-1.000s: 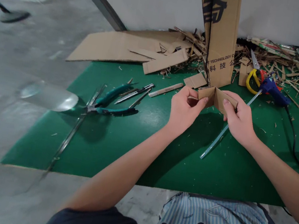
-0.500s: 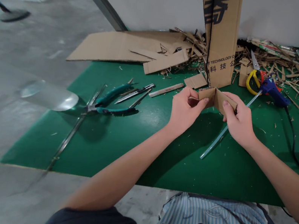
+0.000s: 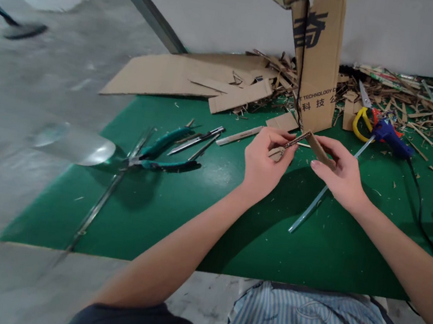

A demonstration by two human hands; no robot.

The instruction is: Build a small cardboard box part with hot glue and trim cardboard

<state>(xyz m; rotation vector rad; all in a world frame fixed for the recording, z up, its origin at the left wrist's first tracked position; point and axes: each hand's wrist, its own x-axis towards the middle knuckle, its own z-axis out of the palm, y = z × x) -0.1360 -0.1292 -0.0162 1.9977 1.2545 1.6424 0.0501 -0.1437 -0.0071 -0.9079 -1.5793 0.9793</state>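
A small folded piece of cardboard (image 3: 320,149) is held between both hands above the green table, its crease pointing away from me. My left hand (image 3: 267,157) pinches its left flap, which shows its corrugated edge. Around the right flap, the fingers of my right hand (image 3: 337,168) are closed, thumb on the near side. Below the right hand a translucent glue stick (image 3: 308,209) reaches from the nozzle of a blue glue gun (image 3: 393,137). Just beyond the hands stands a tall cardboard structure (image 3: 321,69) with printed characters.
Green-handled pliers (image 3: 169,148) and a utility knife (image 3: 196,141) lie left of the hands. Yellow-handled scissors (image 3: 363,117) rest by the glue gun. Cardboard scraps (image 3: 409,100) pile along the wall, with a flat cardboard sheet (image 3: 166,68) at back left. A clear bottle (image 3: 74,144) overhangs the left edge.
The folded cardboard has been turned so its flaps show more edge-on, the left one now revealing corrugation. Both hands stay on it, and the view has shifted slightly.
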